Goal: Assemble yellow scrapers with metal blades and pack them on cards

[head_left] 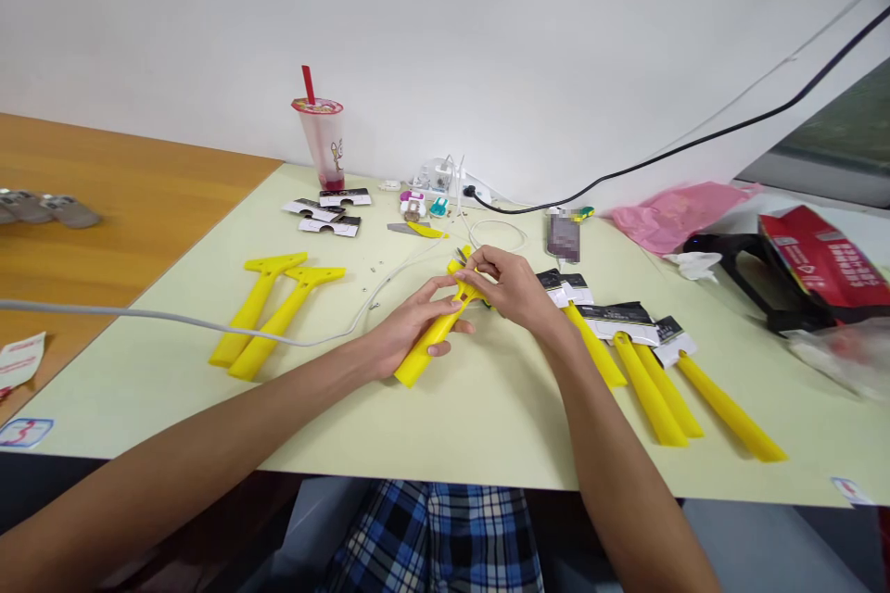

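A yellow plastic scraper (423, 354) slants across the middle of the table, its wide handle end toward me. My left hand (419, 324) is wrapped round its handle, thumb on top. At the far end, my right hand (502, 283) grips the scraper's head with bent fingers. A small silvery piece shows at that head beside the fingertips; its kind is not clear. Two more yellow scrapers (268, 310) without cards lie to the left. On the right, several yellow scrapers (650, 389) have black-and-white cards (616, 322) over their heads.
Loose cards (330, 215) lie near a drink cup (324, 144) with a red straw. A yellow-handled knife (424, 230), power strip (445, 178), phone (563, 236) and pink bag (681, 218) are along the back. A grey cable (326, 340) crosses the left side. Small screws (374, 304) are scattered mid-table.
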A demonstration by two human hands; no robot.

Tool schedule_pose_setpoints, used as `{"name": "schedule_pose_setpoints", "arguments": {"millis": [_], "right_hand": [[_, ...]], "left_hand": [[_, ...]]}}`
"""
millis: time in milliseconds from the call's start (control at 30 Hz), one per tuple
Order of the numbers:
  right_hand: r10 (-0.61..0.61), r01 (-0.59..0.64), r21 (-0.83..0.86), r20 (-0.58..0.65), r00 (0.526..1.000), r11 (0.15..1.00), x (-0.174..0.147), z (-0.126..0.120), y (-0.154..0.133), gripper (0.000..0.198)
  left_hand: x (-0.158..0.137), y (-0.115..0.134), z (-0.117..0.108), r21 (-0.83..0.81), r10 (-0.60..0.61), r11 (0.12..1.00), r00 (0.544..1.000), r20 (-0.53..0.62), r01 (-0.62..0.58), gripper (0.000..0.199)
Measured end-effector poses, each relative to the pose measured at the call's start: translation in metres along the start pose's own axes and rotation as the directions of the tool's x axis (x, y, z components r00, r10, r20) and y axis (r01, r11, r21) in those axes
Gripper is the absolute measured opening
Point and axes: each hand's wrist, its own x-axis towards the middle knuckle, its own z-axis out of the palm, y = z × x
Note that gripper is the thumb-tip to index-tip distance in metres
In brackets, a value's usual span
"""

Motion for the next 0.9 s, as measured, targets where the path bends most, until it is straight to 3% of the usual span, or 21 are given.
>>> {"name": "schedule_pose_setpoints", "arguments": {"millis": [167,300,467,567,667,733,833,900], "right_hand": [[0.105,-0.103,0.154,-0.001,0.994,0.983,0.0,0.003,0.003,0.048],[0.236,-0.232,0.314,0.024,0.971,0.921,0.001,0.001,0.001,0.062],[0.34,-0.343,0.335,0.067,0.938,0.878,0.002,-0.006,-0.004,0.07],[0.369,-0.378,0.348,0.094,0.924,0.858,0.003,-0.005,-0.002,0.07],[0.377,-0.335,0.447,-0.004,0.926,0.829,0.006,0.0,0.005,0.063],[0.416,-0.279,0.612,-0.092,0.905,0.74,0.011,0.003,0.012,0.048],[0.53,-0.233,0.828,-0.089,0.844,0.511,0.017,0.006,0.026,0.019],[0.586,-0.212,0.881,-0.086,0.806,0.422,0.019,0.007,0.034,0.02]], "left_hand": [[0.002,-0.001,-0.004,0.027,0.002,1.0,0.999,0.037,-0.003,0.049],[0.001,0.001,-0.007,0.058,-0.004,0.998,0.997,0.072,0.0,0.051],[-0.001,0.004,-0.008,0.101,-0.023,0.995,0.995,0.101,0.012,0.052],[0.0,0.005,-0.008,0.1,-0.022,0.995,0.994,0.108,0.011,0.051],[0.001,0.006,-0.006,0.055,0.007,0.998,0.998,0.063,-0.011,0.048],[0.002,0.008,-0.006,0.009,0.031,0.999,0.999,0.021,-0.031,0.048],[0.003,0.012,-0.008,-0.06,0.064,0.996,0.998,-0.012,-0.065,0.049],[0.003,0.014,-0.01,-0.105,0.095,0.99,0.995,-0.023,-0.097,0.049]]}}
